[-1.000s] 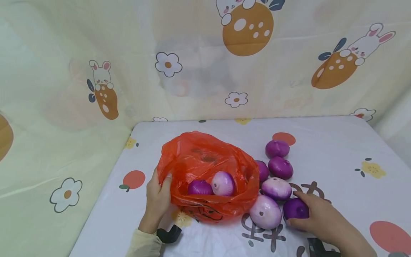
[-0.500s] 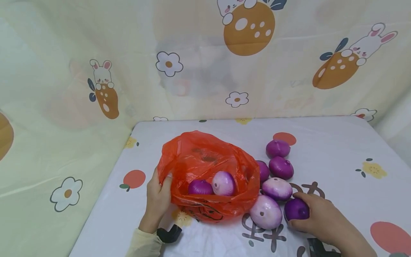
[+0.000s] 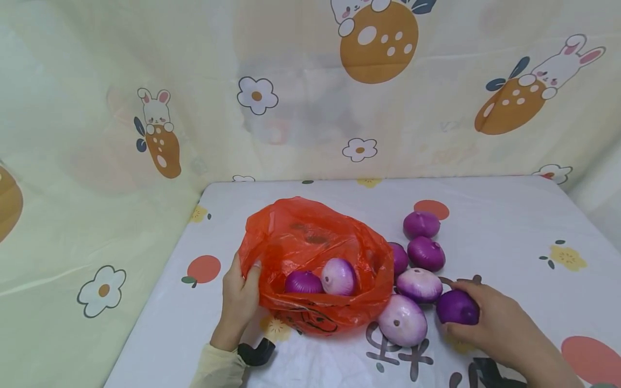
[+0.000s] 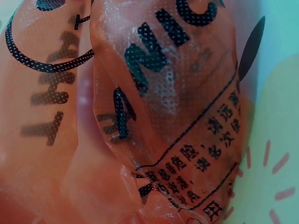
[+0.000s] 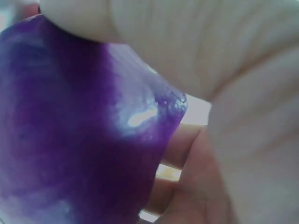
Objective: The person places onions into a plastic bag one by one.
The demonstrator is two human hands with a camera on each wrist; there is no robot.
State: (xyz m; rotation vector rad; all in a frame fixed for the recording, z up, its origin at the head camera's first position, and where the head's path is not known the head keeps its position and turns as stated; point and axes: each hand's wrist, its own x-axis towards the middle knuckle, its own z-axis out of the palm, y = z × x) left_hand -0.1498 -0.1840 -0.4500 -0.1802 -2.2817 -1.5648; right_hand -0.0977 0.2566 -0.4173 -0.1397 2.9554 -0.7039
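My left hand grips the left rim of a red plastic bag, whose mouth gapes toward me. Two purple onions lie inside it, a darker one and a paler one. Black print on the bag fills the left wrist view; that hand is out of sight there. At the right, my right hand holds a dark purple onion between thumb and fingers. Up close in the right wrist view, the same onion shows its pointed end toward the palm.
Several more onions sit right of the bag: a pale one in front, a white-and-purple one behind it, and purple ones farther back. A patterned cloth covers the table. A printed curtain hangs behind.
The right hand has moved slightly to the right and back with the dark onion, away from the pale onions. The left hand and bag stay in place.
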